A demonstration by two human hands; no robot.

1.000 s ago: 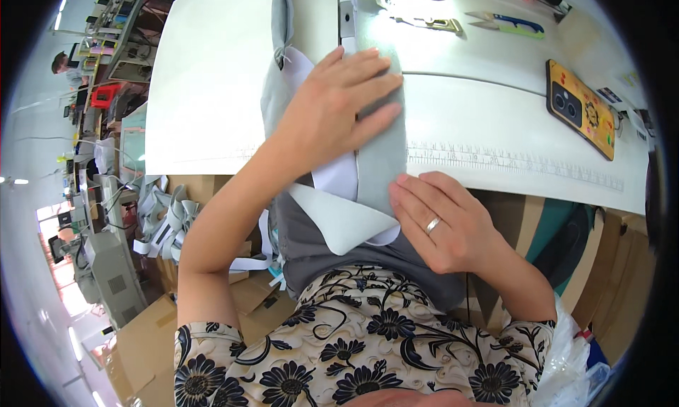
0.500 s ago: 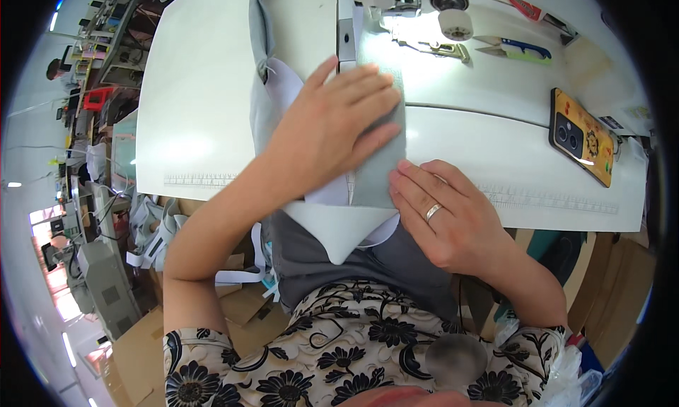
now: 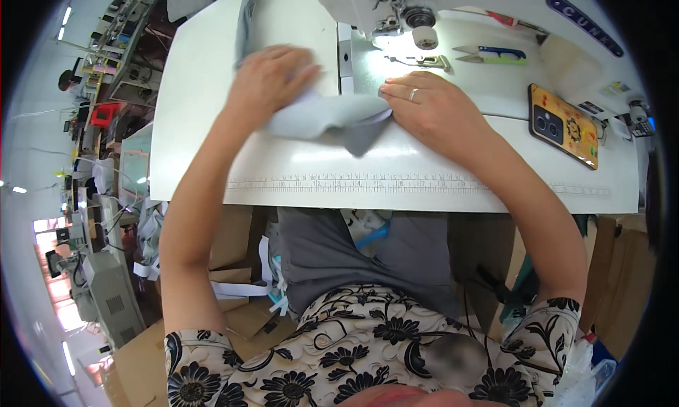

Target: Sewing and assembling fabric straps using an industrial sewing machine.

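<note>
A light grey cloth piece (image 3: 322,115) lies bunched across the white sewing table, its pointed near end hanging in a darker fold. My right hand (image 3: 435,113), with a ring on one finger, has its fingers together and pinches the cloth at its right end. Over the left end of the cloth is my left hand (image 3: 272,82); its fingers are smeared by motion, so their grip cannot be made out. A sewing machine head (image 3: 414,18) with a lit needle area stands just beyond the cloth. Another grey strip of cloth (image 3: 247,25) runs away past my left hand.
On the machine bed lie thread snips (image 3: 491,54) with blue and green handles. A phone in a yellow patterned case (image 3: 564,126) rests at the right. A printed ruler (image 3: 353,183) runs along the white table's (image 3: 191,131) near edge. Cardboard (image 3: 152,354) lies below left.
Both hands have moved away from me toward the machine, the left also leftward. The cloth's pointed end has come up from my lap onto the table, and the cloth is now bunched.
</note>
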